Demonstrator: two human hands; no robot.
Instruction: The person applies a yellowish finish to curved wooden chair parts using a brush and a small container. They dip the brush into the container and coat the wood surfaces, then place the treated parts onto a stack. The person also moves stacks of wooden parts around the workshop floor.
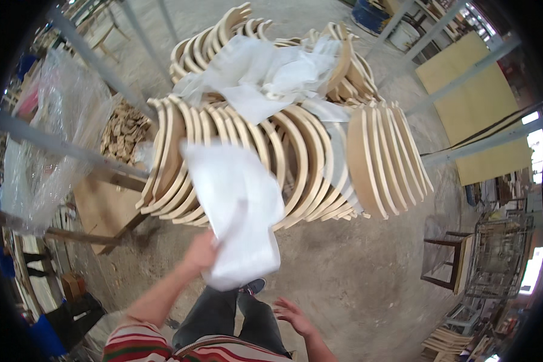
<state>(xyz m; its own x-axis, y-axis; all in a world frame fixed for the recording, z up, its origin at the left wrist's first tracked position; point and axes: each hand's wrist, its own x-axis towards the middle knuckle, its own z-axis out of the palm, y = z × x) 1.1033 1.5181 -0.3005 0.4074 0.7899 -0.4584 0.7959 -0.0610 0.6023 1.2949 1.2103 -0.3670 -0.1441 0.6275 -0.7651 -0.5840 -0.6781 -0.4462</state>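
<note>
My left hand (203,250) is closed on the edge of a white foam sheet (247,208), which hangs in front of me, partly blurred. Low on the right, my right hand (293,315) holds nothing, its fingers apart. Beyond the sheet stand rows of curved wooden pieces (298,154), pale at the edges and set side by side. The sheet hides part of the front row. More thin white sheets (271,69) lie crumpled over the pieces at the back.
Grey metal posts (78,148) frame both sides. At left are clear plastic wrap (63,120), a heap of wood scraps (125,130) and a brown board (105,208). On the right stand a yellowish panel (470,102), a dark wooden frame (455,262) and a wire cage (498,256).
</note>
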